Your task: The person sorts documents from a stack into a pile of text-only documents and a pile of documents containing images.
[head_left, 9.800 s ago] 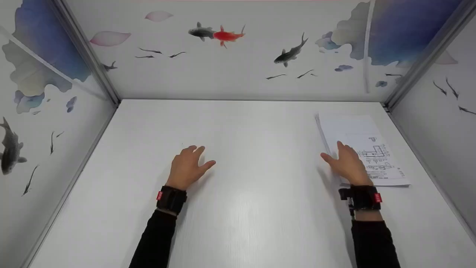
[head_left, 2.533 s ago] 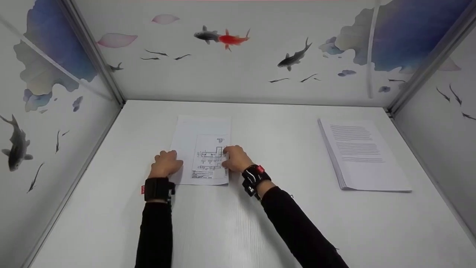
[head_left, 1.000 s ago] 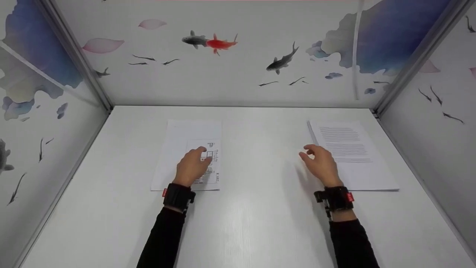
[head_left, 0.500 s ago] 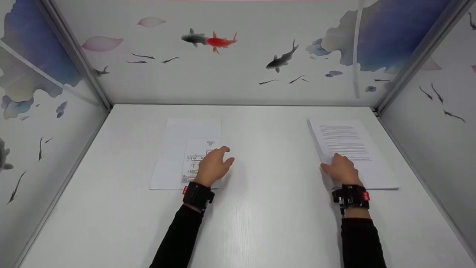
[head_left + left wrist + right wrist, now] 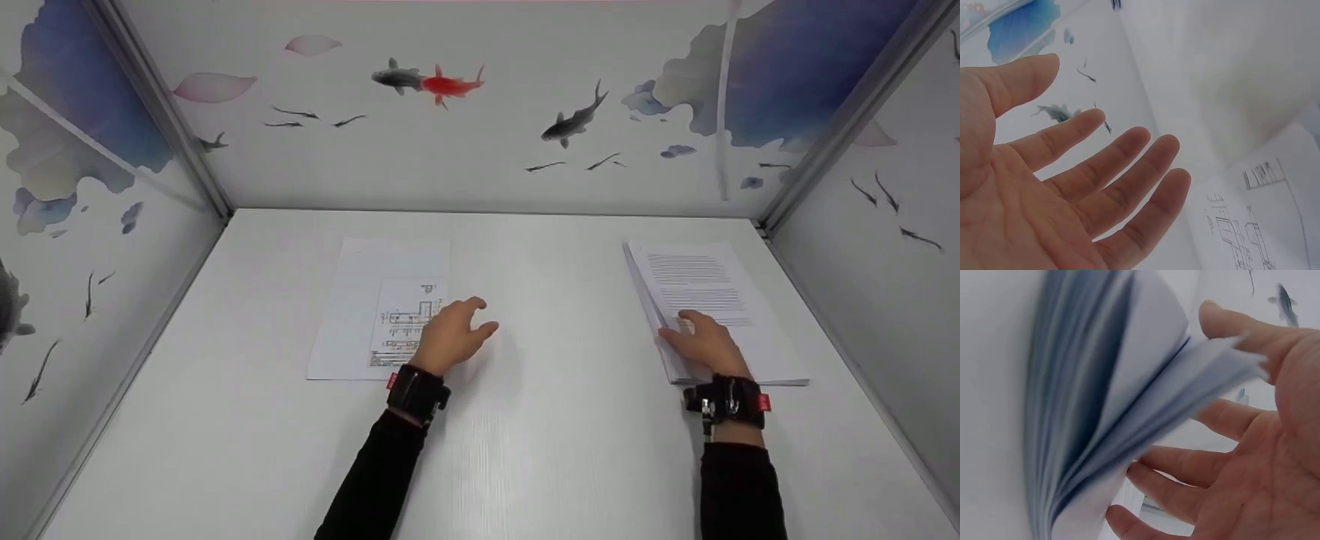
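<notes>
A stack of printed paper (image 5: 776,360) lies on the right side of the table, lines of text on its top sheet. My right hand (image 5: 705,343) is at the stack's near left edge, thumb at the side and fingers over the top. In the right wrist view, several bent sheets (image 5: 1157,391) fan up from the stack between thumb and fingers. To the left lies paper with a technical drawing (image 5: 375,259). My left hand (image 5: 454,337) hovers over its right edge, fingers loosely spread, palm bare in the left wrist view.
The white table (image 5: 540,450) is enclosed by a back wall (image 5: 480,172) and two side walls painted with fish and leaves. Bare tabletop lies between the two papers and along the front.
The drawing paper has gone from the right stack to the left. Lately my left hand drifted right off it, while my right hand reached the stack and raised its left edge.
</notes>
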Demonstrator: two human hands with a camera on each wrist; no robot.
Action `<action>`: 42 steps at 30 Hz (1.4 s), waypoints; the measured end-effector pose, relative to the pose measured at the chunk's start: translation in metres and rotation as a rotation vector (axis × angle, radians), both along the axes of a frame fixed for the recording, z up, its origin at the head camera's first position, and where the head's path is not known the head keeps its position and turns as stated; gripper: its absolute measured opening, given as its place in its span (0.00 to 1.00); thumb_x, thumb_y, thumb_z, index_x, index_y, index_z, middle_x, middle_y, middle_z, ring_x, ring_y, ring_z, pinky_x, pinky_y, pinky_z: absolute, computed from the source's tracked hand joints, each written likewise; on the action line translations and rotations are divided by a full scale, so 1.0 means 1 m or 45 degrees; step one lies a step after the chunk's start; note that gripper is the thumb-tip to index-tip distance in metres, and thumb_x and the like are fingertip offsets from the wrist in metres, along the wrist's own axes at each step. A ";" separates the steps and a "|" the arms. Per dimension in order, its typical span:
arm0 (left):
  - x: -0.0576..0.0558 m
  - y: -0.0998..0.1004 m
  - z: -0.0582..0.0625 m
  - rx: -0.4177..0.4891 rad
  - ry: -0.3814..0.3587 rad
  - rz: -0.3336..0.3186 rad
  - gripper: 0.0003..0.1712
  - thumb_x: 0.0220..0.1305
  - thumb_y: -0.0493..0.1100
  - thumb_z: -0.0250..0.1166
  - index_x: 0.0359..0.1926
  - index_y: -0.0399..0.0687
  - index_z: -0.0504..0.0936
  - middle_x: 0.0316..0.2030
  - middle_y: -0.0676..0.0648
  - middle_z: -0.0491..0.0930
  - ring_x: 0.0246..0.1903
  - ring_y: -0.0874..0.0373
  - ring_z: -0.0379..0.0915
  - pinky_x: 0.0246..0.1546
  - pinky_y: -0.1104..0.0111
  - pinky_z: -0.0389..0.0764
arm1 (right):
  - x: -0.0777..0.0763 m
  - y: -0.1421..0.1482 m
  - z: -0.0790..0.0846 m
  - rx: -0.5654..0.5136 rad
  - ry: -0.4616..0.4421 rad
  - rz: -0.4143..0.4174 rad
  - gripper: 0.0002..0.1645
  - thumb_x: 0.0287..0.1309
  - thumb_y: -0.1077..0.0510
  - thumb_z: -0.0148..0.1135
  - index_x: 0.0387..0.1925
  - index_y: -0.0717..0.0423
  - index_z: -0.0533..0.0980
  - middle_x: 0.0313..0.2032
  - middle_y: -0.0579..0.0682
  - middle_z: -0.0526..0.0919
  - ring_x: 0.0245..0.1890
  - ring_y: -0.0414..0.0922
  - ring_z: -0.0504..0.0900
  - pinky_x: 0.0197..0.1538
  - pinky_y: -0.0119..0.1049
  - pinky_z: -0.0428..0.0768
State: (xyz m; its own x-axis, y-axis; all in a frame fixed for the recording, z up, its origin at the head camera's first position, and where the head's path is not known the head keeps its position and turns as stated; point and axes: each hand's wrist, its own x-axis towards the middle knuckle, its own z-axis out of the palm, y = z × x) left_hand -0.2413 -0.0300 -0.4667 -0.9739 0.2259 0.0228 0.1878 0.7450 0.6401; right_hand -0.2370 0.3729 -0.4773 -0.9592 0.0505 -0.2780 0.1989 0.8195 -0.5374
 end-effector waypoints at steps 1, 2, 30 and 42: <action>0.000 0.003 0.000 -0.003 -0.002 -0.014 0.27 0.68 0.54 0.62 0.61 0.44 0.76 0.55 0.40 0.80 0.51 0.48 0.79 0.48 0.55 0.80 | 0.000 0.002 0.000 -0.011 0.001 -0.005 0.50 0.66 0.35 0.53 0.73 0.67 0.53 0.70 0.75 0.55 0.65 0.69 0.63 0.64 0.64 0.64; 0.000 0.005 0.000 -0.004 -0.004 -0.028 0.27 0.68 0.54 0.62 0.61 0.44 0.76 0.55 0.40 0.80 0.51 0.48 0.79 0.47 0.54 0.80 | 0.000 0.003 -0.001 -0.018 0.001 -0.012 0.50 0.66 0.35 0.54 0.73 0.66 0.54 0.70 0.75 0.55 0.64 0.69 0.64 0.64 0.64 0.65; 0.005 0.045 0.001 -0.051 -0.055 -0.104 0.34 0.69 0.56 0.59 0.71 0.49 0.65 0.61 0.42 0.76 0.59 0.48 0.75 0.54 0.53 0.78 | 0.002 -0.003 -0.003 0.124 0.427 -0.243 0.30 0.60 0.68 0.41 0.64 0.61 0.71 0.52 0.71 0.79 0.36 0.60 0.78 0.27 0.45 0.71; 0.011 0.067 -0.006 -0.068 -0.053 -0.215 0.39 0.70 0.56 0.58 0.74 0.45 0.58 0.63 0.38 0.74 0.60 0.46 0.74 0.55 0.54 0.77 | 0.005 -0.010 0.014 0.106 0.584 -0.188 0.32 0.63 0.68 0.38 0.69 0.59 0.66 0.59 0.71 0.74 0.37 0.61 0.76 0.35 0.54 0.75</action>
State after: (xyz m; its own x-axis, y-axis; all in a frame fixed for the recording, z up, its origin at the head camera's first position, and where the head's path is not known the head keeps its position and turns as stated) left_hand -0.2304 0.0373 -0.4732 -0.9219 0.3861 -0.0333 0.2872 0.7383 0.6102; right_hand -0.2324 0.3628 -0.4635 -0.9628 0.1997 0.1822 0.0746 0.8442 -0.5309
